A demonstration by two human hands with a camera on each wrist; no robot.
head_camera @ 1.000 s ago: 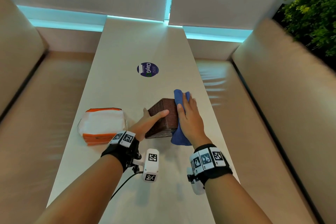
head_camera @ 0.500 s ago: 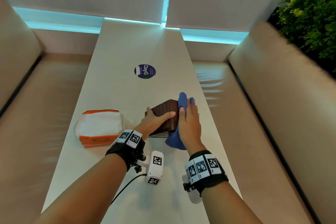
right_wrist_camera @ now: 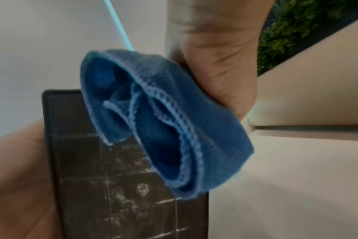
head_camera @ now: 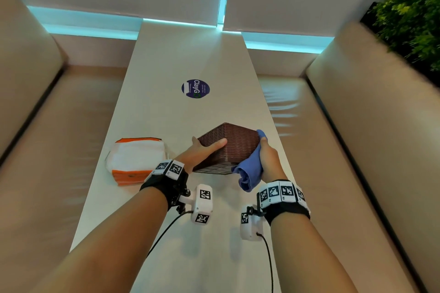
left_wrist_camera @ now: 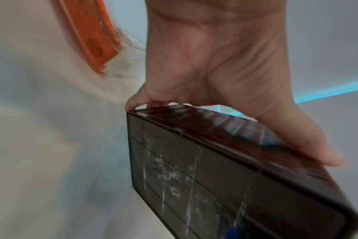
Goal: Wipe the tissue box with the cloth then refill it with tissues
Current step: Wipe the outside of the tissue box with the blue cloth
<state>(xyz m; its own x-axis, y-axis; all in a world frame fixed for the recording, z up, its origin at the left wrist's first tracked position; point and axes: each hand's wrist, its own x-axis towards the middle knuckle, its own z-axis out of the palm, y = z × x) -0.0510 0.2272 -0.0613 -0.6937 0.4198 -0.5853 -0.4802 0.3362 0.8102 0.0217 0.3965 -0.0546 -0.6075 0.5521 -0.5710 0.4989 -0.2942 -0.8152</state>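
My left hand (head_camera: 202, 152) grips the brown woven tissue box (head_camera: 228, 147), thumb on the near side and fingers on the far left side. The box is tilted up, its scuffed dark underside (left_wrist_camera: 194, 169) facing me. On the box's right side my right hand (head_camera: 269, 157) holds the bunched blue cloth (head_camera: 250, 171) against the weave. In the right wrist view the cloth (right_wrist_camera: 164, 129) hangs in folds from my palm (right_wrist_camera: 215, 56) over the box's underside (right_wrist_camera: 123, 202). An orange and white pack of tissues (head_camera: 138, 159) lies on the table to the left.
The long pale table (head_camera: 178, 54) runs away from me between two beige benches (head_camera: 357, 150). A round dark blue sticker (head_camera: 195, 88) sits on the table beyond the box. A green plant (head_camera: 412, 14) stands at the far right.
The box has been tipped up so that its underside faces me. My right hand has slid the cloth back along the box's right side, and the cloth now bunches lower.
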